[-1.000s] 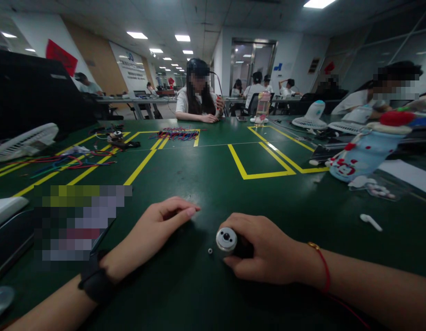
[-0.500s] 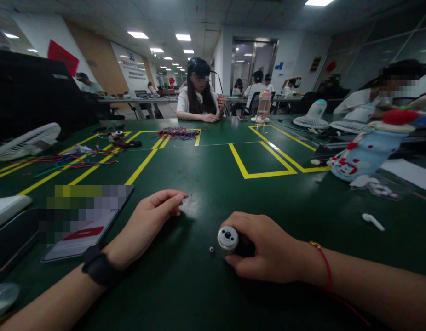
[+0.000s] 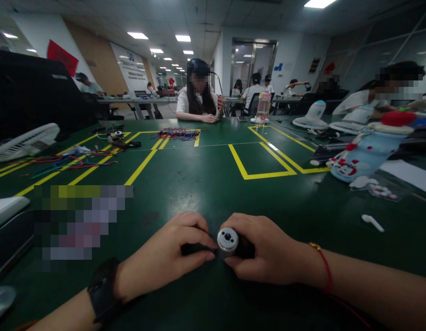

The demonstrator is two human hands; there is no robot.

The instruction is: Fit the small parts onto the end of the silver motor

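My right hand (image 3: pixel 264 248) is wrapped round an upright silver metal cylinder (image 3: pixel 227 240), which stands on the green table. Its round top face has a dark central hole and two smaller holes. Close by on the left, my left hand (image 3: pixel 180 250) has its thumb and index fingertips nearly together, low beside the cylinder. They are at the spot where a small metal ring lay; the ring is hidden now, so what they pinch cannot be made out.
A blurred-out flat screen (image 3: pixel 78 225) lies left of my left arm. Coloured wires (image 3: pixel 78 161) lie farther left, and a wire bundle (image 3: pixel 178 134) at the back. On the right are a white earbud (image 3: pixel 372 223) and a blue bottle (image 3: pixel 368 151). A person (image 3: pixel 199 99) sits opposite.
My left hand has moved right and towards me, bringing its fingertips to the small ring beside the cylinder and covering it. My right hand and the cylinder have stayed put.
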